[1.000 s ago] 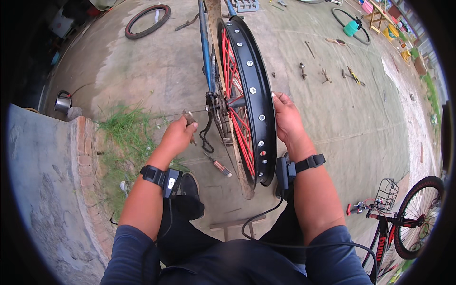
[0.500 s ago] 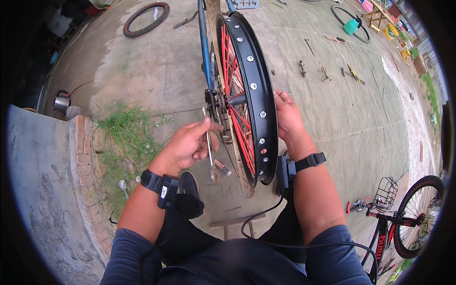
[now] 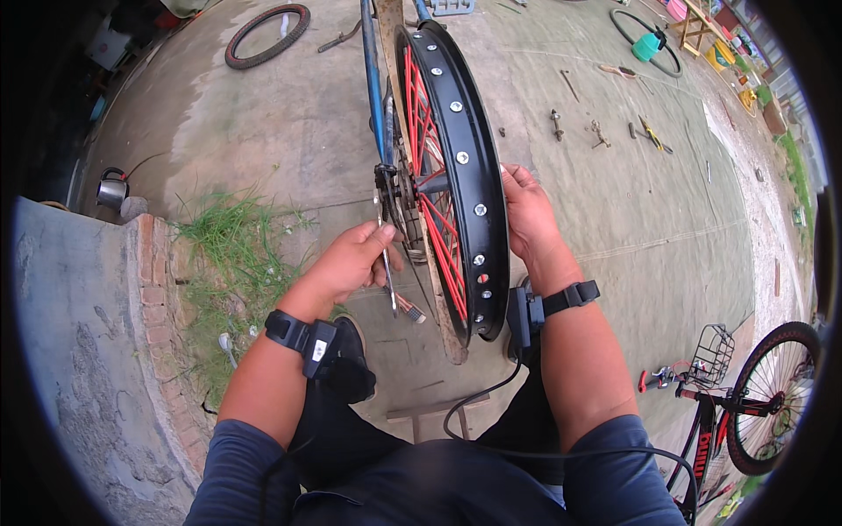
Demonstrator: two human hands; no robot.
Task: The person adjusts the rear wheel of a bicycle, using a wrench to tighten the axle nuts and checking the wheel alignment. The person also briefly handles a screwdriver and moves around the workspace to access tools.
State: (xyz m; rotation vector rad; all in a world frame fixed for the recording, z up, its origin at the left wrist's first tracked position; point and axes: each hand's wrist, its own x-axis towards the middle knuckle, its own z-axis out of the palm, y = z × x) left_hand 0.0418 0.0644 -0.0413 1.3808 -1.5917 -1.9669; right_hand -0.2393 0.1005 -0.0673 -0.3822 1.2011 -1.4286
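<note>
A bicycle wheel with a black rim (image 3: 468,180) and red spokes stands upright in front of me, mounted in a blue frame (image 3: 375,96). At its hub, on the left, sit a dark sprocket and small metal parts (image 3: 402,197). My left hand (image 3: 355,259) is closed on a slim silver wrench (image 3: 391,285), whose upper end reaches the axle area. My right hand (image 3: 531,215) is beside the rim's right side, fingers curled; the rim hides the fingertips and whatever they grip.
Loose bolts and parts (image 3: 558,124), yellow-handled pliers (image 3: 652,133) and other tools lie on the green ground sheet to the right. A tyre (image 3: 267,35) lies at the far left. Another bicycle (image 3: 719,408) is at lower right, a low brick-edged wall (image 3: 151,298) at left.
My left hand has moved slightly up and right with the wrench, its lower end swinging a little. The wheel has shifted slightly left; my right hand stays beside it.
</note>
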